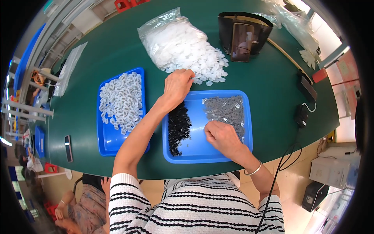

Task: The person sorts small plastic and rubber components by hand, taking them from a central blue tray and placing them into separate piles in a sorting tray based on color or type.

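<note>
My left hand reaches over the far edge of the wide blue tray. Its fingers are closed at the near side of a heap of white translucent plastic pieces, which spill from a clear plastic bag. In that tray, small black parts lie along the left side and small grey parts at the far right. My right hand is closed above the tray, beside the grey parts, fingertips together. Whatever either hand may hold is hidden by its fingers.
To the left stands a second blue tray with many whitish assembled pieces. A phone leans on a black container. Another phone lies far left. Cables hang at the right; a person sits lower left.
</note>
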The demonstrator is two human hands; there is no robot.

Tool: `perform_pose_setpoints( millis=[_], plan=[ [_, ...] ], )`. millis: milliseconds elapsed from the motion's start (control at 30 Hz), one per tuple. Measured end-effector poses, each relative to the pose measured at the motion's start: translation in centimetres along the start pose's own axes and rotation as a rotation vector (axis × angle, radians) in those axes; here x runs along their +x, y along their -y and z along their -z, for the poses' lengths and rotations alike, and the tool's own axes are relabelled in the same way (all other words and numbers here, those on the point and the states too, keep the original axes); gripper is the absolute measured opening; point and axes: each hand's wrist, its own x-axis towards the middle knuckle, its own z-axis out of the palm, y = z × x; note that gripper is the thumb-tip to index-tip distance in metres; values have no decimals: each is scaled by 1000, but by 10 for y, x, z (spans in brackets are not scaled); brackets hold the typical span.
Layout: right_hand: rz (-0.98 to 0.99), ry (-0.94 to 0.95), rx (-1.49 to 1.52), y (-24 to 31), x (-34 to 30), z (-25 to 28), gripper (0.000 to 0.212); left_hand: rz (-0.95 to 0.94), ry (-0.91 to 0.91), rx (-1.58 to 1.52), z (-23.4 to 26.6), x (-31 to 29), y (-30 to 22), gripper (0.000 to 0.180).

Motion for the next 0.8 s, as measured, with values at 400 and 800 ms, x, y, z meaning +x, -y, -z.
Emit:
perform_pose_setpoints(
  millis=[400, 800],
  plan=[
    [123, 77, -28, -13, -12, 21, 10, 264, 68, -88, -7, 8, 8, 19],
    [417, 420, -512, 19, -26, 8, 15, 980, 183, -1537, 62, -93, -27, 24]
  ],
)
